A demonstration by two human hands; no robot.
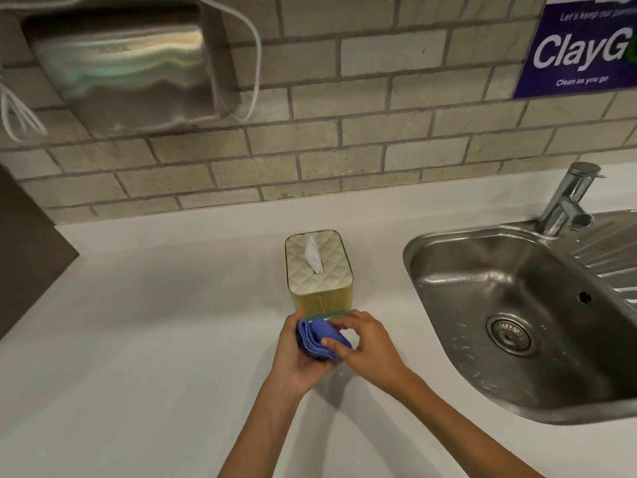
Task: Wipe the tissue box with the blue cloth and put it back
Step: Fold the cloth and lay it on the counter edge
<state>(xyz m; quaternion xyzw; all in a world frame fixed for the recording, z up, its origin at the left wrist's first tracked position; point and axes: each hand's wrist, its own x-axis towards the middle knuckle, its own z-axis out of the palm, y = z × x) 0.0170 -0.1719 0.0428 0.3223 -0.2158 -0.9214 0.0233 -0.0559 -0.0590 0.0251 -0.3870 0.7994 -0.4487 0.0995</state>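
Far left on the brick wall I see a steel dryer [120, 70] with a white cord [253, 63] looping beside it; its embossed mark is too blurred to read; below runs the white counter [138, 339]. Moving right, my left hand [296, 357] cups the folded blue cloth [319, 341], fingers curled round it; my right hand [365, 343] pinches the same cloth with thumb and forefinger, the other fingers loose; both hover just in front of the tissue box [319, 267], which stands upright on the counter with a tissue poking from its quilted top. I judge the wiping not yet begun, or barely; the cloth is being readied, so wipe and return remain. Right again lies the sink [517, 322] with its tap [568, 198]; the blue poster [579, 53] reads "ClayG", cut off, and "Clean as you go".
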